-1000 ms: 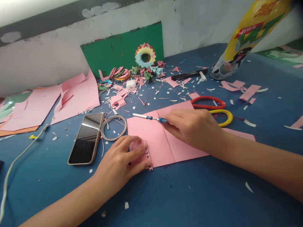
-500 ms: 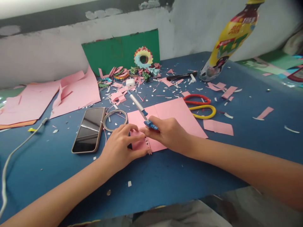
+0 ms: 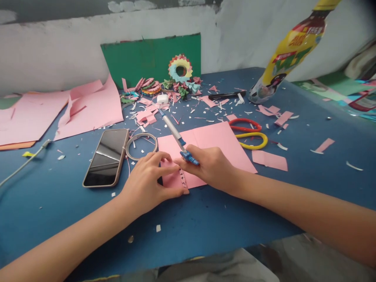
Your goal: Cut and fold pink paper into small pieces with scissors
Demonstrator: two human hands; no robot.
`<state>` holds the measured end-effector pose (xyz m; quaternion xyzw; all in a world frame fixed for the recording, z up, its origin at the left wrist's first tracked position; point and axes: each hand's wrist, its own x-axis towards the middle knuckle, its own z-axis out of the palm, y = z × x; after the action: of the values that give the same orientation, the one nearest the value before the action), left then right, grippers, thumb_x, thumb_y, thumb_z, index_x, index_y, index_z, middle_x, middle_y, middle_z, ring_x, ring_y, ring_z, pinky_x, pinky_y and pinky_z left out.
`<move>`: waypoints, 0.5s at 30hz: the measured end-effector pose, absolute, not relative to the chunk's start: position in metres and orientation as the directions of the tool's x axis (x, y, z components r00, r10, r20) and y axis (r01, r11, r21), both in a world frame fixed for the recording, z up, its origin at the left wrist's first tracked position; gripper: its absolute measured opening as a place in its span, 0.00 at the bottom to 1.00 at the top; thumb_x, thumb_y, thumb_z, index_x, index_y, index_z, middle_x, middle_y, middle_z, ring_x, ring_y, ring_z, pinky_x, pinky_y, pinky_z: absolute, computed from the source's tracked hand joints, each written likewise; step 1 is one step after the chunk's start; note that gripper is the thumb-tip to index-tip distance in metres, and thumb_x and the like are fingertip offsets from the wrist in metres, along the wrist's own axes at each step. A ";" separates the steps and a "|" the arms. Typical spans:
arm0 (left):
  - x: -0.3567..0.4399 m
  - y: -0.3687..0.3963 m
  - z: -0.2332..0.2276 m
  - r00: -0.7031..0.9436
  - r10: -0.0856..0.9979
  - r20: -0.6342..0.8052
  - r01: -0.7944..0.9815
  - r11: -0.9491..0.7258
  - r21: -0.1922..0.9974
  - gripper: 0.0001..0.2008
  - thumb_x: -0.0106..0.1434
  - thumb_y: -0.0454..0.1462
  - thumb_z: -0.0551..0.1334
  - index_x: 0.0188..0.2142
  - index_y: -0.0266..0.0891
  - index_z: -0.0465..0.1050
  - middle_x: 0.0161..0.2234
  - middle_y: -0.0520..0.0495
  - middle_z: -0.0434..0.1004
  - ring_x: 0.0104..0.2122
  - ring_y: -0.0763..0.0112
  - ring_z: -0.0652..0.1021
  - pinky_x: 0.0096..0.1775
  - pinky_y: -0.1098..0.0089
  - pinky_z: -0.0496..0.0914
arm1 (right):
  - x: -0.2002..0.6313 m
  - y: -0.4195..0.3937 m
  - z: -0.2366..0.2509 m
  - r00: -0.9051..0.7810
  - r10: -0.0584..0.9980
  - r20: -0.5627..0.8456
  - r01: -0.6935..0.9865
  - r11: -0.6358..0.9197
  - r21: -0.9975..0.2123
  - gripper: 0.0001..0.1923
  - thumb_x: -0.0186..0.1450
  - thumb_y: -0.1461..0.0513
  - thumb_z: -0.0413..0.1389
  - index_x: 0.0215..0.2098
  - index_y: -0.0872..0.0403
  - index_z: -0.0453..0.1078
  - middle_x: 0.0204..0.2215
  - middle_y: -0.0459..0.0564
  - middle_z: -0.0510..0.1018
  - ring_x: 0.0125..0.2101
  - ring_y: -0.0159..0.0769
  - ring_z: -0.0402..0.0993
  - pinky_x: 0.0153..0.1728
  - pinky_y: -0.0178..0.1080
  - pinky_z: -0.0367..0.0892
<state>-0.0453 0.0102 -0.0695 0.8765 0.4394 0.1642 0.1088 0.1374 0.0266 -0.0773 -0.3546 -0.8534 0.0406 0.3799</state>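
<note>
Left hand (image 3: 147,180) is pressing flat on the near-left corner of the pink paper sheet (image 3: 217,143), fingers together, pinning down a small folded pink piece (image 3: 173,178) with dark marks along its right edge. Not gripping anything, just holding it down.

Right hand (image 3: 210,166) is pinching a pen (image 3: 176,135) in a writing grip, fingers pressed together around the blue section; tip is sitting at the folded piece, barrel is tilting away up-left over the sheet. The two hands are touching or nearly touching at the fingertips.

The sheet is lying flat on the blue worktop (image 3: 205,219), centre, with a crease running through it.

Around it: phone (image 3: 106,157) lying screen-up just left of the left hand, tape ring (image 3: 141,146) between phone and sheet, red and yellow scissors (image 3: 249,133) touching the sheet's right edge, loose pink strip (image 3: 269,159) just right of it. Bottle (image 3: 289,45) is standing far right, black marker (image 3: 226,95) near its base. Paper scraps are lying all over the worktop.
</note>
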 end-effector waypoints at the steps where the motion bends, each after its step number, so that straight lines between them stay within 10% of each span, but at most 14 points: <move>1: -0.045 0.010 -0.069 0.562 0.805 0.192 0.733 -0.592 0.335 0.19 0.51 0.52 0.63 0.37 0.45 0.77 0.41 0.44 0.70 0.40 0.59 0.70 0.41 0.58 0.66 | 0.137 0.027 -0.077 -0.461 0.638 0.616 0.573 0.745 -0.342 0.15 0.67 0.54 0.44 0.27 0.54 0.59 0.15 0.40 0.66 0.15 0.23 0.59 0.18 0.27 0.52; 15: -0.044 0.010 -0.067 0.560 0.813 0.159 0.735 -0.576 0.356 0.18 0.50 0.49 0.65 0.39 0.46 0.76 0.41 0.46 0.70 0.39 0.60 0.69 0.42 0.58 0.66 | 0.142 0.030 -0.073 -0.376 0.720 0.583 0.602 0.668 -0.437 0.17 0.65 0.51 0.45 0.28 0.55 0.61 0.17 0.43 0.69 0.17 0.25 0.63 0.21 0.28 0.57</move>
<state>-0.0441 0.0104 -0.0666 0.8743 0.4427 0.1543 0.1257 0.1425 0.0300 -0.0734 -0.4003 -0.8259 0.0756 0.3897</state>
